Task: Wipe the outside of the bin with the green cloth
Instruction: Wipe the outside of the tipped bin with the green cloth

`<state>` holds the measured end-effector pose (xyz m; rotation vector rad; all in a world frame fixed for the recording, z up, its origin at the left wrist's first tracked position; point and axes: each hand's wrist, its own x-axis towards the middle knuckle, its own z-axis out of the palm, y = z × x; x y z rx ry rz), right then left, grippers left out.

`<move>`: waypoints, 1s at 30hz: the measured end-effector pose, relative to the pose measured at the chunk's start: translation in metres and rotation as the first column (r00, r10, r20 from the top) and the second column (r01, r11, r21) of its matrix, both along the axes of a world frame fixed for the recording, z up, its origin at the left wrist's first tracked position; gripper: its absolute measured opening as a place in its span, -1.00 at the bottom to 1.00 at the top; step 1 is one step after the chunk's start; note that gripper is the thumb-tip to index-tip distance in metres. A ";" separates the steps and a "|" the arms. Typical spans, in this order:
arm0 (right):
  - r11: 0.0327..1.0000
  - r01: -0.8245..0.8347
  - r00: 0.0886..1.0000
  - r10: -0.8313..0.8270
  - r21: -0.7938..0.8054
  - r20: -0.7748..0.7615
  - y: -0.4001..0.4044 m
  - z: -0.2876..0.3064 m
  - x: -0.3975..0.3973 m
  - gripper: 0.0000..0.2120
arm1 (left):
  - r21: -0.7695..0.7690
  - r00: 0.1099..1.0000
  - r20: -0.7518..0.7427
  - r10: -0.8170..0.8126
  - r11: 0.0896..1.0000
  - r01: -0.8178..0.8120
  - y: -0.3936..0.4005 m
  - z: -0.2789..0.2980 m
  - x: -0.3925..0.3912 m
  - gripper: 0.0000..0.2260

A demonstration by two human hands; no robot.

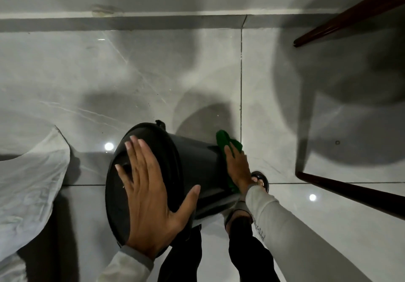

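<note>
Tilting black bin (197, 163) on glossy grey tiles (109, 84), left hand (149, 196) flat, right hand (238, 170) pressing green cloth (223, 141)

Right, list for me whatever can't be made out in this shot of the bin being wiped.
1. Head view: the bin's far and floor-facing sides are hidden by its own body.
2. Much of the lid is covered by the left hand.
3. The green cloth is partly under the right hand.
4. Lettering on the right sleeve is too small to read.
5. The dark wooden furniture is cut off by the frame's right edge.
</note>
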<state>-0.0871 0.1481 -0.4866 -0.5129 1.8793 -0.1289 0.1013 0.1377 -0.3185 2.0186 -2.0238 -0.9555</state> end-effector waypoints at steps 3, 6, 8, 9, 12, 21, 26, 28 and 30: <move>0.984 0.178 0.982 -0.177 -0.015 0.071 0.013 0.004 0.000 -0.55 | 0.001 0.997 0.036 -0.061 0.998 0.061 0.004 -0.001 -0.002 0.01; 0.970 0.209 0.971 -0.191 -0.125 0.142 0.008 0.027 0.012 -0.60 | 0.047 0.999 0.038 -0.033 0.998 0.031 0.004 0.000 0.005 -0.03; 0.959 0.168 0.974 -0.125 -0.230 0.191 -0.003 0.051 0.024 -0.62 | 0.069 1.000 0.026 0.005 0.998 -0.007 0.001 0.002 0.005 -0.03; 0.943 0.147 0.968 -0.075 -0.298 0.238 -0.010 0.065 0.032 -0.61 | 0.071 0.999 0.023 0.025 0.997 -0.027 -0.001 0.002 0.003 -0.03; 0.833 0.125 0.901 0.132 -0.539 0.413 -0.016 0.100 0.054 -0.56 | 0.074 0.997 0.030 0.076 0.994 -0.078 -0.008 0.002 -0.004 -0.01; 0.898 -0.175 0.965 0.238 -0.403 0.112 -0.040 0.044 0.037 -0.55 | 0.101 0.987 -0.023 0.162 0.982 -0.159 -0.013 -0.003 0.007 -0.04; 0.987 -0.156 0.971 0.144 0.050 0.189 -0.050 0.000 -0.003 -0.51 | 0.033 1.000 0.026 0.012 0.999 -0.013 -0.001 -0.001 -0.009 -0.05; 0.985 -0.125 0.969 0.095 0.121 0.227 -0.051 -0.006 -0.008 -0.51 | 0.032 0.999 0.038 -0.019 0.999 0.018 0.002 -0.001 -0.016 -0.07; 0.989 -0.109 0.963 0.081 0.099 0.256 -0.055 0.000 -0.005 -0.54 | 0.058 0.999 0.043 -0.008 0.998 0.006 0.001 0.000 -0.018 -0.09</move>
